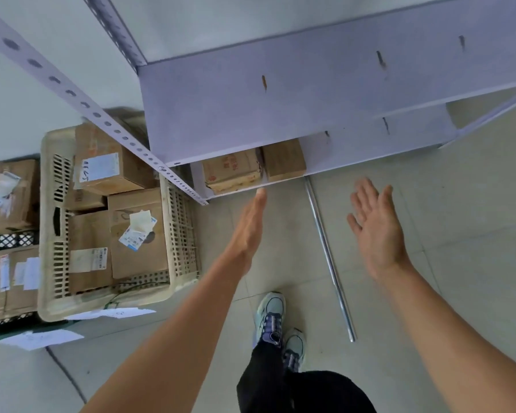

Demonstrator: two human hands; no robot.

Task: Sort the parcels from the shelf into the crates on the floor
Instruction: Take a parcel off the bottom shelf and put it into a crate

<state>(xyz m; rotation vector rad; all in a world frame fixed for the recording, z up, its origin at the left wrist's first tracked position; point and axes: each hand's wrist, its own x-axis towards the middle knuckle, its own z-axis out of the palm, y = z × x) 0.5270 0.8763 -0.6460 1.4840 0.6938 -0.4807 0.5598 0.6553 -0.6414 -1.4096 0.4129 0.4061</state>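
The fingers [258, 201] of the left hand [248, 231] are straight and pressed together, edge-on to the camera, their tips just at the front lip of the low shelf [280, 181]. They hold nothing. The right hand [376, 225] is spread flat, palm facing inward, fingers fanned wide and also empty, out over the bare floor [429, 204] and well clear of the shelf.

Two parcels remain on that low shelf: a creased box [233, 172] with red print, and a plainer box [283, 159] touching it on its right. The boards above them look bare. To the left on the floor stands a cream crate [179, 222], already packed with several labelled cartons, and beside it a dark crate [15, 239] holding more. A metal rod [328, 254] lies on the floor between the hands.

The step in hand appears to be the reach for another parcel — both hands open and set apart as if to take a box from either side. The next move calls for stooping lower, sliding the left hand past the creased box's near-left corner and bringing the right in around the far side — the upper board hangs close above, so the box likely has to be drawn forward before lifting.
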